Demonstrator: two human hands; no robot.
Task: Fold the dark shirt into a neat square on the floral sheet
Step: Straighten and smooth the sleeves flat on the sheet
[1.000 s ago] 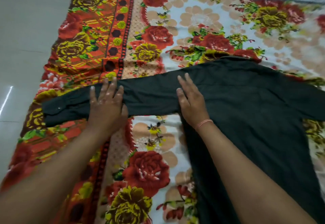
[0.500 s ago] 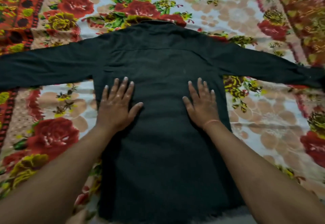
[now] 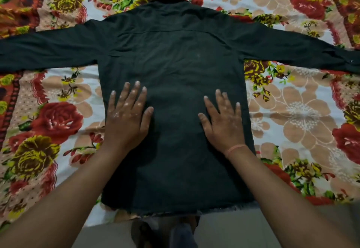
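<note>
The dark shirt (image 3: pixel 175 56) lies flat and back-up on the floral sheet (image 3: pixel 292 111), collar at the far side, hem toward me. Both long sleeves stretch straight out to the left and right frame edges. My left hand (image 3: pixel 127 117) rests palm-down on the shirt's left half, fingers spread. My right hand (image 3: pixel 222 120), with a thin pink band at the wrist, lies palm-down on the right half, fingers apart. Neither hand grips any cloth.
The sheet's near edge ends just past the shirt's hem, where grey floor (image 3: pixel 233 232) shows. A dark shape (image 3: pixel 165 232), part of my own body or clothing, sits at the bottom centre. Red and orange border bands run along the sheet's left and right sides.
Both hands left the left sleeve and came to rest on the shirt's back, then slid a little toward the hem. My view swung right to centre on the shirt.
</note>
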